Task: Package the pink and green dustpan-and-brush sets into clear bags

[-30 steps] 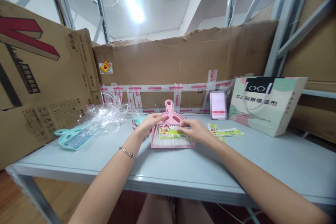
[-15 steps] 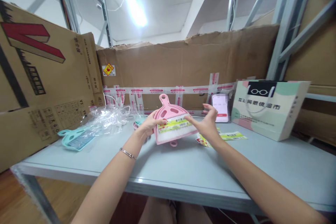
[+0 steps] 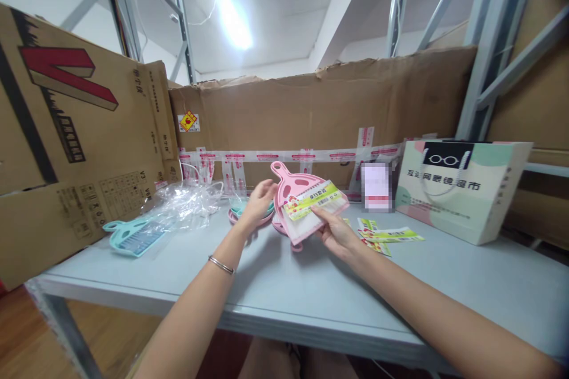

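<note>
- At the left of the frame, a printed cardboard box (image 3: 95,136) stands on the tabletop (image 3: 284,293).
- In front of it, at lower left, lies a turquoise dustpan (image 3: 122,243) with a brush in it; crumpled clear plastic (image 3: 189,201) sits just beyond.
- Left of centre, my left hand (image 3: 256,206) has its fingers loosely bent beside the pink dustpan's left edge; I cannot tell whether it grips that edge. Pink and turquoise pieces (image 3: 232,217) lie partly hidden behind this hand.
- At the centre, the pink dustpan (image 3: 294,175) is tilted, handle toward the upper left, white brush bristles and a green-and-yellow label (image 3: 317,201) across its front.
- Right of centre, my right hand (image 3: 338,238) grasps the dustpan's lower right part, thumb over the label.
- Farther right, a phone (image 3: 377,185) stands upright behind loose label strips (image 3: 400,234).
- At the right, a paper bag (image 3: 457,201) stands upright.
</note>
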